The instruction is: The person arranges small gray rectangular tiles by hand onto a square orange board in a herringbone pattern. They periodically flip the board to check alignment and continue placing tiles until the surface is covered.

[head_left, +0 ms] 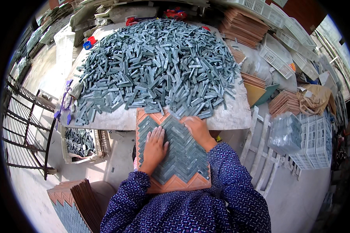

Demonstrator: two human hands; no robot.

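Note:
An orange-brown tray with a zigzag border rests against the table's front edge and my body. Narrow grey-green stone strips fill most of it in a herringbone pattern. My left hand lies on the strips at the left side, fingers stretched out, holding nothing. At the tray's upper right, my right hand has its fingers bent and pressed together. Whatever it pinches is hidden by the fingers. Just beyond its fingertips begins a large heap of loose stone strips.
The heap covers most of the pale table. Below left stand a crate of strips and a stack of trays. A black metal rack is at the far left. On the right are white crates, a wrapped bundle and a pallet.

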